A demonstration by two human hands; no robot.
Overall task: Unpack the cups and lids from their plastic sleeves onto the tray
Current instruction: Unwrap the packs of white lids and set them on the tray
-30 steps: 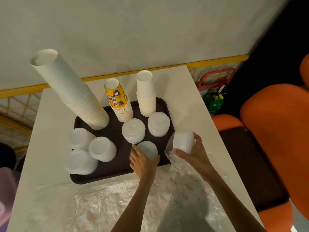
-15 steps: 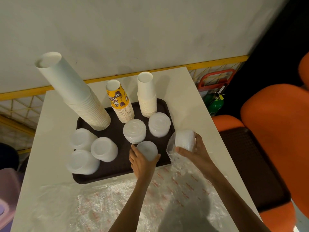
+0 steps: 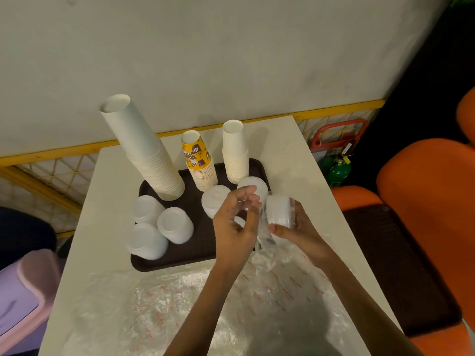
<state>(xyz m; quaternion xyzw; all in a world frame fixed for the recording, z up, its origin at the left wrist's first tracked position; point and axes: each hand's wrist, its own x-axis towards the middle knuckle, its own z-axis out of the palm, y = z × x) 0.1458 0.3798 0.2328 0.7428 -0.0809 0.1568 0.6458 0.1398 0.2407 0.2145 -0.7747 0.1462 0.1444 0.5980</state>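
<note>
Well, from my seat the right hand (image 3: pixel 295 227) is what I watch: it grips a short stack of white lids (image 3: pixel 279 210) wrapped in its clear plastic sleeve (image 3: pixel 264 238), thumb curled under the near side of the stack and the other fingers round the far side, so the lids sit in the crook between thumb and fingers. The stack is lifted off the white table (image 3: pixel 113 201), just beside the right near corner of the dark brown tray (image 3: pixel 198 255), and the loose end of the sleeve hangs down from it toward the table. My left hand (image 3: pixel 235 222) is raised over the tray right next to the stack, fingers curled with the tips at the left edge of the film; I cannot tell whether they actually pinch the plastic or only touch it. On the tray stand a tall leaning stack of white paper cups (image 3: pixel 146 155), a stack of yellow printed cups (image 3: pixel 199 163) and a shorter stack of white cups (image 3: pixel 235 155) along the far side. Two lid stacks (image 3: pixel 213 199) sit in front of them, one partly hidden behind the left fingers, and three translucent white stacks (image 3: pixel 174 224) cluster at the left. Crumpled empty plastic wrap (image 3: pixel 180 304) covers the near part of the table. Orange chairs (image 3: pixel 424 201) stand to the right.
</note>
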